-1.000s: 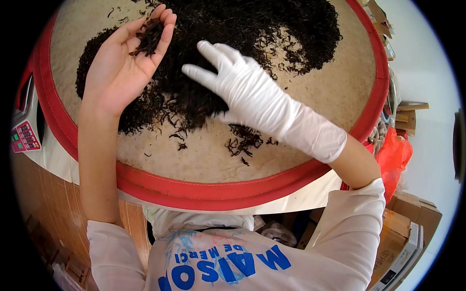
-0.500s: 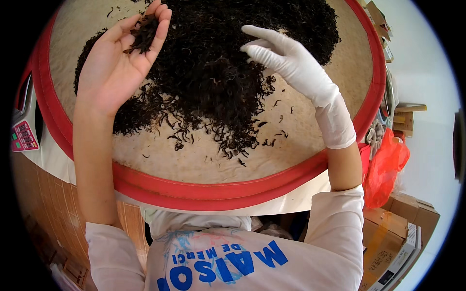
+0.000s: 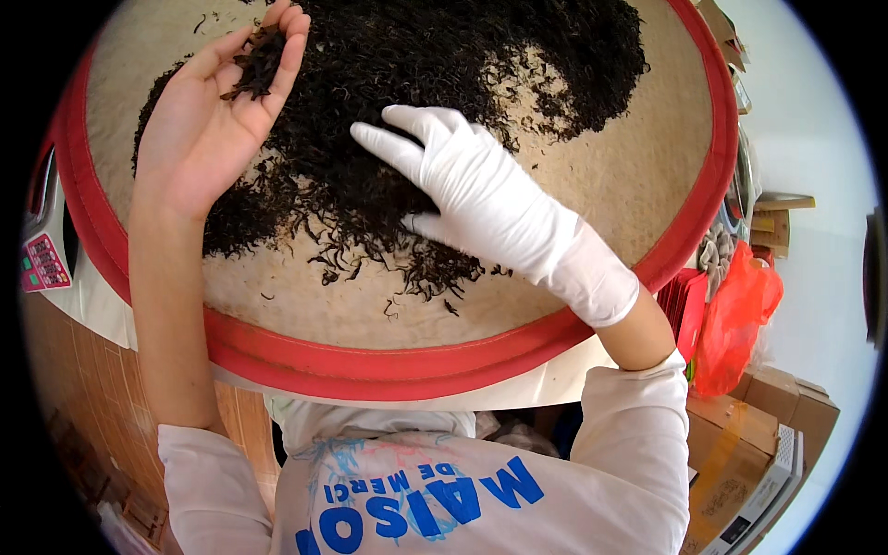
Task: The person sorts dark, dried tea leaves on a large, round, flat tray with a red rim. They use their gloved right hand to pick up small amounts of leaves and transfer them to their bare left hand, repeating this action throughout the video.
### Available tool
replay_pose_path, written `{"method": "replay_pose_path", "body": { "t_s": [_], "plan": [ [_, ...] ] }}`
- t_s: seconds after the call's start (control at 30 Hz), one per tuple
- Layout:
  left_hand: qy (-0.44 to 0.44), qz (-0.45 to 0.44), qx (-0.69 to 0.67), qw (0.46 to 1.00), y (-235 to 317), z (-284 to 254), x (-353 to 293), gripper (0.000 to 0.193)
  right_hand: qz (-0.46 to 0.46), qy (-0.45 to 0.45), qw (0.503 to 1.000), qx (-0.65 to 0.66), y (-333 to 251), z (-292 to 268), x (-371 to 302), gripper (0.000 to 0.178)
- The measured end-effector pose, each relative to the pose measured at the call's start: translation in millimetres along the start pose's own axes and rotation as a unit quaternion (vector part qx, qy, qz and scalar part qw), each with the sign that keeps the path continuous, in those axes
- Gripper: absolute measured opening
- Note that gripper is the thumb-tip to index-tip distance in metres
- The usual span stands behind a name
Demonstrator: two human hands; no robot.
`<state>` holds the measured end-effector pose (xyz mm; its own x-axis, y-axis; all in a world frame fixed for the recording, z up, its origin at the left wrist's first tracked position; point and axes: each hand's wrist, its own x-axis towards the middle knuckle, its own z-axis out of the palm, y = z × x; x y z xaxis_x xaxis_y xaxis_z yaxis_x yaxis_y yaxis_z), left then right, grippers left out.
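A: Report the change.

B: The gloved right hand (image 3: 490, 194) has swung from the pile's three o'clock side back over the dark, twisted dried leaves (image 3: 398, 65), placing them within finger reach. Pile position: twelve o'clock, on the round, red-rimmed tray (image 3: 370, 361).

A: Pose and grip?

B: Right: palm down, digits spread wide; underside hidden. Bare left hand (image 3: 205, 125), ten o'clock: palm up, cupped around a leaf clump (image 3: 257, 65).

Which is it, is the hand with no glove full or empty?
Not empty: some dark pieces lie in the cupped left hand.
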<state>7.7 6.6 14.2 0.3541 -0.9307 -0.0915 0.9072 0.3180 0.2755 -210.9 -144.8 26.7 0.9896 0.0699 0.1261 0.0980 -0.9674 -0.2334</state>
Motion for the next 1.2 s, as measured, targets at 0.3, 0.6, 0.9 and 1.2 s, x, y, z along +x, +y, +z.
{"method": "replay_pose_path", "body": {
  "t_s": [0.3,0.6,0.9,1.2],
  "plan": [
    [-0.001,-0.008,-0.009,1.0,6,-4,2,0.034,0.247,-0.028,0.907,0.34,45,-27,-16,0.055],
    [-0.008,-0.003,0.01,1.0,1,-1,-1,0.035,0.008,0.096,0.995,-0.014,34,-37,-11,0.029],
    [-0.009,-0.016,0.015,1.0,-3,2,-1,0.035,-0.044,-0.021,0.988,-0.147,-9,18,-1,0.012],
    [0.003,-0.016,0.056,0.998,-13,4,-1,0.034,0.039,0.079,0.991,0.103,2,1,0,0.013]
  ]
}}
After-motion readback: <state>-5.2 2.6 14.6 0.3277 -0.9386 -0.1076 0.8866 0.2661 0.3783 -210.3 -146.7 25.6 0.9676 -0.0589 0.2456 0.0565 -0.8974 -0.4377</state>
